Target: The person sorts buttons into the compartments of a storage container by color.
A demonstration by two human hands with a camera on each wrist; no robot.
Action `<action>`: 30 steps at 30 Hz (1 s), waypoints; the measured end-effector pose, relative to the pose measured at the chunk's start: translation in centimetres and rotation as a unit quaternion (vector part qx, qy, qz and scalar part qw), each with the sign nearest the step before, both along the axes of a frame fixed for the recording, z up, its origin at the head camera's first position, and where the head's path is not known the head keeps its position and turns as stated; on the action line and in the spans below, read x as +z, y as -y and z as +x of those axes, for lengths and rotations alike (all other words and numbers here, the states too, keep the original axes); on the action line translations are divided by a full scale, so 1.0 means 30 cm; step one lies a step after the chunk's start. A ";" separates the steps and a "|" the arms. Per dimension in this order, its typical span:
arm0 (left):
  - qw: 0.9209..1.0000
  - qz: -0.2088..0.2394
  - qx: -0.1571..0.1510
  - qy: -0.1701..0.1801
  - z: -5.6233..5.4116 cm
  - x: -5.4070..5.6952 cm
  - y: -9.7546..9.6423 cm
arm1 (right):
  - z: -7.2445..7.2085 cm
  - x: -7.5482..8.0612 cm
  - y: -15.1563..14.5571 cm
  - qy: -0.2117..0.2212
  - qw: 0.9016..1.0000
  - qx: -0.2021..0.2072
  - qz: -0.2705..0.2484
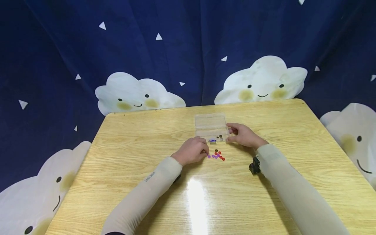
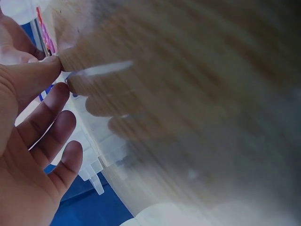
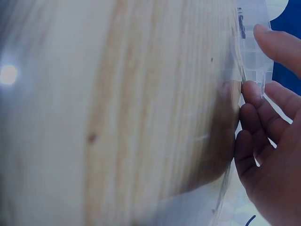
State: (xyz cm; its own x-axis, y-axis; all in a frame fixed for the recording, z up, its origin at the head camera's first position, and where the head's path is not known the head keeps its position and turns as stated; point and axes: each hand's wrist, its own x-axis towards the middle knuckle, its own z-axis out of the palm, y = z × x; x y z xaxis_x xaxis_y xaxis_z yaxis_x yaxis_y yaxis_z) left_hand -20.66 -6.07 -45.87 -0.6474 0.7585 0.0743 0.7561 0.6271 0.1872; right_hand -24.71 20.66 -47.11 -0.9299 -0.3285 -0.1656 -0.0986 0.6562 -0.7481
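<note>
Left hand (image 1: 193, 150) beside discs (image 1: 218, 155), right hand (image 1: 244, 135) at box (image 1: 211, 122) edge, wide tabletop (image 1: 141, 137) around

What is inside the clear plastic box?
Inside the clear box, small dark pieces show at right front. I cannot tell whether the blue piece is inside. The left hand covers the left front corner.

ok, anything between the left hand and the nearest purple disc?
Nothing visible. In the head view, the left hand has its fingertips right beside the nearest purple disc; I can't tell if they touch. The red discs lie beyond it to the right, out of the way.
</note>
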 end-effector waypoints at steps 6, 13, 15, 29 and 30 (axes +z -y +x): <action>1.000 -0.011 0.007 0.005 -0.007 -0.004 -0.002 | 0.003 0.006 0.003 0.003 1.000 -0.003 0.000; 1.000 -0.017 0.009 0.004 -0.008 -0.007 -0.005 | 0.006 0.009 0.004 0.003 1.000 -0.005 0.001; 1.000 -0.017 0.008 0.003 -0.007 -0.005 -0.004 | 0.006 0.009 0.006 0.004 1.000 -0.006 0.002; 1.000 0.014 0.005 -0.017 -0.022 0.031 0.014 | 0.002 0.009 0.003 0.001 1.000 -0.002 0.010; 1.000 0.016 0.004 -0.020 -0.024 0.034 0.018 | 0.002 0.009 0.003 0.003 1.000 -0.002 0.009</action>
State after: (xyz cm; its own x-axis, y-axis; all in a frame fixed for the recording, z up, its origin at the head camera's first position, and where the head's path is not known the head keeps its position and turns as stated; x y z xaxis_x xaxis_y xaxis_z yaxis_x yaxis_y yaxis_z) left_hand -21.37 -6.60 -44.85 -0.6489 0.7507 0.1241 0.7589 0.6269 0.1762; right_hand -24.65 20.57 -46.85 -0.9301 -0.3221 -0.1763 -0.0924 0.6700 -0.7366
